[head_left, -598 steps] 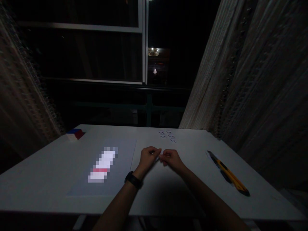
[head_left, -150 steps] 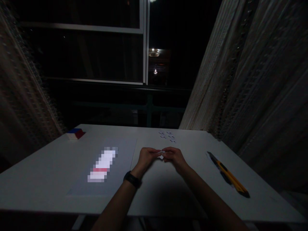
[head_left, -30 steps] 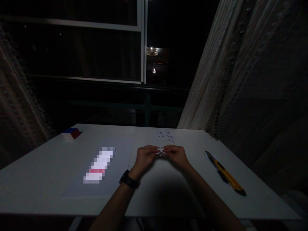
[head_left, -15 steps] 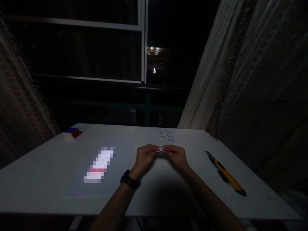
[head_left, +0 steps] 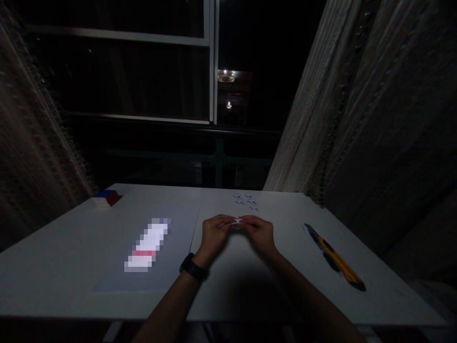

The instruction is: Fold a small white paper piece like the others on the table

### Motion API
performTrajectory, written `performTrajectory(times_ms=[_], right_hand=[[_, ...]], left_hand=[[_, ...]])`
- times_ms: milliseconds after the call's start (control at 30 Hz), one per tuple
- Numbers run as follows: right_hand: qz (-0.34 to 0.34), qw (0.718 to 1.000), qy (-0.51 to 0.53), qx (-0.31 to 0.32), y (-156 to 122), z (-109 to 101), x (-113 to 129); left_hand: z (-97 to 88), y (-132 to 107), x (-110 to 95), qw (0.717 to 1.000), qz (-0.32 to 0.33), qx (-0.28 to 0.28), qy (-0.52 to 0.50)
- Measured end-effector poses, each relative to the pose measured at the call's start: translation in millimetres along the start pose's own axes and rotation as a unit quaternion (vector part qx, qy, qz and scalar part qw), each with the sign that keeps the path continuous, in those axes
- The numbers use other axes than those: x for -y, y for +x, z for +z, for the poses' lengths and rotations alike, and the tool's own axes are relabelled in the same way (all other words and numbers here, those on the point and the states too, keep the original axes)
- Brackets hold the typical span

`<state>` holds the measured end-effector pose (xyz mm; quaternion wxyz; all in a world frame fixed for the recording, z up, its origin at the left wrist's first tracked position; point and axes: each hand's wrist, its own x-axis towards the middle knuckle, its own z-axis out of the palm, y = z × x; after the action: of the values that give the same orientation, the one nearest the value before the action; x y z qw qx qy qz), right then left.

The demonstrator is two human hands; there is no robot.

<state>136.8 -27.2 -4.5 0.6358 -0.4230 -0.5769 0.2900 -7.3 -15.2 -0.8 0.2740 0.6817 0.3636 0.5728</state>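
Observation:
Over the middle of the table, my left hand and my right hand meet fingertip to fingertip. Both are closed in a pinch on one small white piece of paper, mostly covered by the fingers. Its exact shape is too small to make out. Just beyond the hands lie several small paper pieces with dark marks, set out in two short columns. A dark watch is on my left wrist.
A yellow utility knife lies at the right of the white table. On the left is a large paper sheet with a bright blurred-out object on it. A red, blue and white block sits at the far left. Curtains flank a dark window.
Both hands keep their pinch and have barely shifted. Less of the white paper piece shows between the fingers now.

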Motion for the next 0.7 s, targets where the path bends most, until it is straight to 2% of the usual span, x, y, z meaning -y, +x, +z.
performTrajectory(times_ms=[233, 433, 533, 700], right_hand=[[0.008, 0.999, 0.013, -0.036, -2.8, 6.0, 0.6], [0.046, 0.999, 0.004, -0.018, 1.0, 2.1, 0.2], [0.034, 0.999, 0.007, -0.003, 2.7, -0.5, 0.3], [0.018, 0.999, 0.01, -0.024, 1.6, -0.1, 0.8]], left_hand=[[2.4, -0.8, -0.3, 0.999, 0.016, -0.031, 0.007], [1.1, 2.2, 2.9, 1.0, -0.024, 0.003, 0.005], [1.4, 2.3, 5.1, 1.0, -0.012, 0.01, -0.002], [0.7, 2.0, 6.1, 0.999, 0.018, 0.031, -0.007]])
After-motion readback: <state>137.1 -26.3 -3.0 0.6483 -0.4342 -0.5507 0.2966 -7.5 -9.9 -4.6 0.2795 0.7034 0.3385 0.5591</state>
